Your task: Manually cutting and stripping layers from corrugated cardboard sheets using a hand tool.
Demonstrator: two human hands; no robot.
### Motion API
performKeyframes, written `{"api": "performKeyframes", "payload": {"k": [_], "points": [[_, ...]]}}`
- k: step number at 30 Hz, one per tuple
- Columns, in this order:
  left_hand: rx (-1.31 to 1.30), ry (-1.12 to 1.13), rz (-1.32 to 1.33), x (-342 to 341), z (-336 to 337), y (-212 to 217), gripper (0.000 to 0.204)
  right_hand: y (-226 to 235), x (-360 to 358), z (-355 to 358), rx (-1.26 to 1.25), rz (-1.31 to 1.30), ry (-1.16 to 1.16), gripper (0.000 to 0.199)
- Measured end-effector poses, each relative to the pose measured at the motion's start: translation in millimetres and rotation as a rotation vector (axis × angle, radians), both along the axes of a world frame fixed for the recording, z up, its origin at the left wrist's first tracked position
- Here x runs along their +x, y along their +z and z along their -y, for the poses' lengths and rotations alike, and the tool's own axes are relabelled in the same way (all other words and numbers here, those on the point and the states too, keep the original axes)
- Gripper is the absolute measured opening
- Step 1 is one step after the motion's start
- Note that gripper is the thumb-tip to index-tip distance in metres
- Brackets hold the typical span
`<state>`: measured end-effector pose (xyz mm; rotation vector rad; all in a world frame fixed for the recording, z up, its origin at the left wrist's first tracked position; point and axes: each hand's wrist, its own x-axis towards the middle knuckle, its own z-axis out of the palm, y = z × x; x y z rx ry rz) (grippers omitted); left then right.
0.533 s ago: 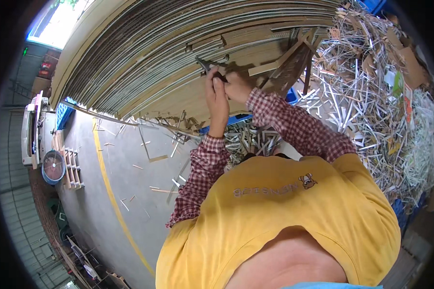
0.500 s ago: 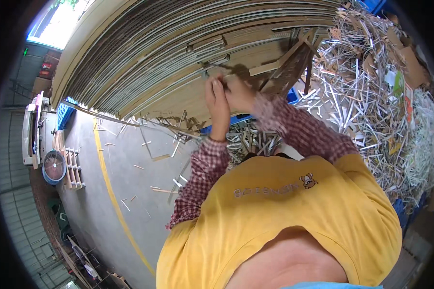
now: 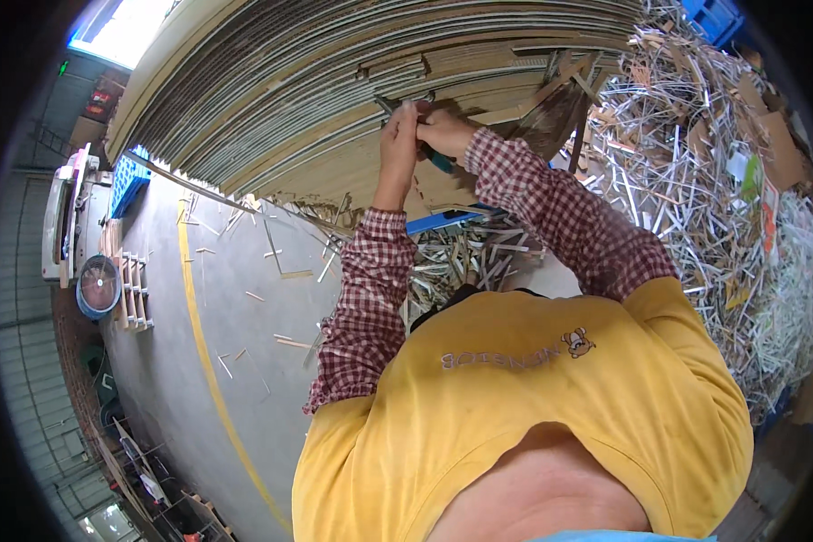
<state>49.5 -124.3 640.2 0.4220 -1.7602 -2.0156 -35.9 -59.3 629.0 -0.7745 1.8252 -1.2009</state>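
Observation:
A thick stack of cardboard sheets (image 3: 334, 155) fills the upper middle, its layered edges facing me. Both my hands meet over its near part. My right hand (image 3: 447, 134) is closed round a tool with a green handle (image 3: 441, 163). Dark metal parts, seemingly the tool's head (image 3: 386, 104), show beyond the fingers; its exact kind is unclear. My left hand (image 3: 397, 143) is upright against the right one, fingers pressed together; whatever lies in them is hidden. Loose cardboard strips (image 3: 551, 90) hang off the stack to the right of my hands.
A big heap of paper and cardboard strips (image 3: 668, 172) rises on the right. More scraps (image 3: 465, 262) lie below the stack, beside a blue edge (image 3: 443, 219). On the left are a grey floor with a yellow line (image 3: 199, 334), a fan (image 3: 98, 285) and a blue crate (image 3: 128, 185).
Both hands have moved a little farther out over the stack, still together. The green handle now shows beneath the right hand. The view has shifted slightly.

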Motion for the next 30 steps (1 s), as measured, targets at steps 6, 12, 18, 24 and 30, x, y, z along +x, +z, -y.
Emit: {"api": "performKeyframes", "payload": {"k": [6, 12, 18, 24, 30], "points": [[-0.029, -0.035, 0.045, 3, 12, -3, 0.038, -1, 19, 2, -0.180, 0.031, -0.150, 0.038], [-0.086, 0.146, 0.098, 64, -45, -30, 0.025, -16, 80, -57, -0.331, -0.253, -0.138, 0.031], [0.388, 0.165, 0.154, 131, -86, -67, 0.050, -79, 76, -117, 0.161, 0.036, 0.558, 0.036], [-0.166, 0.214, -0.058, 75, -25, -31, 0.049, -35, -1, -63, -0.044, -0.209, 0.116, 0.041], [-0.259, 0.226, -0.151, 11, -20, -6, 0.045, 5, -13, -5, 0.023, -0.175, -0.004, 0.039]]}}
